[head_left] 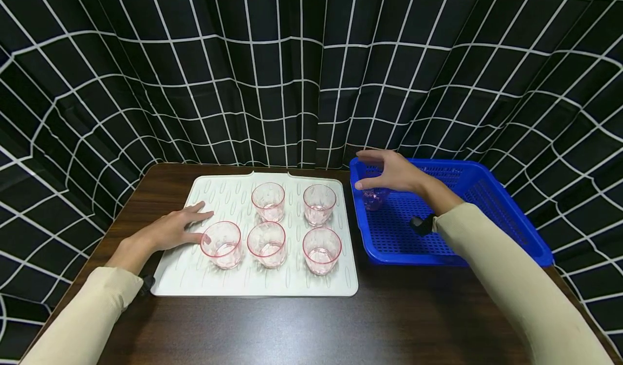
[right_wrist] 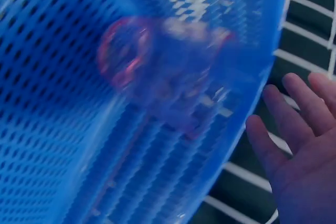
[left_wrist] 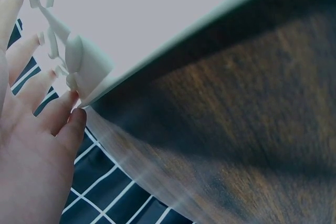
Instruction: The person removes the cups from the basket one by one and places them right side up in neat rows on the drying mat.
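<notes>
Several clear pink cups stand upright on a white ribbed mat. My left hand lies flat on the mat's left part, its thumb next to the front-left cup. My right hand hovers with loosely bent fingers over one more pink cup in the near left corner of a blue basket. In the right wrist view that cup is blurred inside the basket, and the right hand's fingers are spread, holding nothing. The left wrist view shows the left hand at the mat's edge.
Mat and basket sit side by side on a dark wooden table. A black curtain with a white grid hangs close behind and around the table. The basket holds only the one cup.
</notes>
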Motion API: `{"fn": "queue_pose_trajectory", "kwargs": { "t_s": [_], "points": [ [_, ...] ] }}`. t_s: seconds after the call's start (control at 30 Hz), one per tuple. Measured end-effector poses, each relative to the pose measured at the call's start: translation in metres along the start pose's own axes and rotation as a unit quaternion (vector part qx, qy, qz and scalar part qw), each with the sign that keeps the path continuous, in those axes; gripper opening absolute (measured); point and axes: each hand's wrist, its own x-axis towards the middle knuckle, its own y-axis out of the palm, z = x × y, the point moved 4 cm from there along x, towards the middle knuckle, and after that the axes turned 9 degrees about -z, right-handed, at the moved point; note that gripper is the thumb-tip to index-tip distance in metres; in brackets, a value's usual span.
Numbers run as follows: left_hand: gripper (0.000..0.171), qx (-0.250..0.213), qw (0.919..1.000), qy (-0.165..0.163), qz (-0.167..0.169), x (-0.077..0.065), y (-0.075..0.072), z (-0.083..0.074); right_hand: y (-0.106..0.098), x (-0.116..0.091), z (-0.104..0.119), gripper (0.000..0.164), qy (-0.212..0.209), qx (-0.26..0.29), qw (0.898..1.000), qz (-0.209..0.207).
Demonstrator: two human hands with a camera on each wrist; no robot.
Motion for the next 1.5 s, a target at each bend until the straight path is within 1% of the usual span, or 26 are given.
{"fn": "queue_pose_trajectory", "kwargs": {
  "t_s": [0.1,0.23,0.43,0.7,1.03,1.23,1.37,1.5],
  "points": [
    [0.079,-0.001,1.0,-0.002,0.0,0.0,0.0,0.0,-0.002,-0.005,-0.018,0.085,0.019,-0.008,1.0,0.005],
    [0.079,-0.003,0.9999,-0.009,0.002,0.0,0.0,-0.001,-0.005,-0.01,-0.037,0.084,0.042,-0.021,0.999,0.012],
    [0.078,-0.004,0.9999,-0.014,0.005,0.0,-0.001,-0.002,-0.002,-0.014,-0.053,0.084,0.056,-0.04,0.997,0.024],
    [0.078,-0.005,0.9999,-0.01,0.004,0.0,-0.002,-0.003,-0.001,-0.015,-0.06,0.078,0.052,-0.036,0.998,0.029],
    [0.079,-0.005,0.9998,-0.016,0.009,0.001,-0.001,-0.002,0.001,-0.014,-0.06,0.079,0.067,-0.043,0.997,0.023],
    [0.078,-0.005,0.9999,-0.012,0.008,0.001,-0.001,-0.002,-0.006,-0.012,-0.056,0.078,0.069,-0.063,0.996,-0.006],
    [0.079,-0.005,0.9998,-0.016,0.009,0.001,-0.001,-0.001,-0.014,-0.011,-0.05,0.079,0.068,-0.066,0.995,-0.044],
    [0.078,-0.005,0.9998,-0.017,0.009,0.0,-0.001,-0.002,-0.024,-0.011,-0.042,0.08,0.058,-0.064,0.992,-0.092]
  ]
}}
